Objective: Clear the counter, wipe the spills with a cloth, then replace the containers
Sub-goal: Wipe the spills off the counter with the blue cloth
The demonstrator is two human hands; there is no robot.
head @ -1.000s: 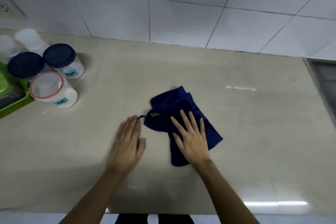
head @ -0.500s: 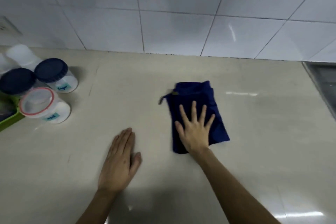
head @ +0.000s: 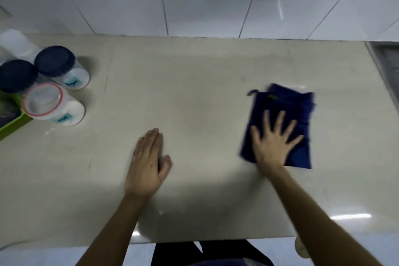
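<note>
A folded dark blue cloth [head: 287, 101] lies on the beige counter [head: 194, 75], right of centre. My right hand [head: 274, 142] presses flat on the cloth's near half with fingers spread. My left hand [head: 146, 162] rests palm down on the bare counter to the left, fingers together, holding nothing. At the far left stand the containers: a dark-lidded jar [head: 55, 61] with a teal label, a second dark-lidded jar [head: 17, 75], and a clear-lidded, red-rimmed jar [head: 43, 101] holding white powder.
A green tray [head: 13, 124] sits at the left edge beside the jars. White-capped containers [head: 13, 43] stand behind them. A steel sink rim [head: 386, 60] borders the counter on the right. A white tiled wall rises behind.
My right hand has slid the cloth to the right across the counter. My left hand stayed flat on the counter, drawing slightly back toward me.
</note>
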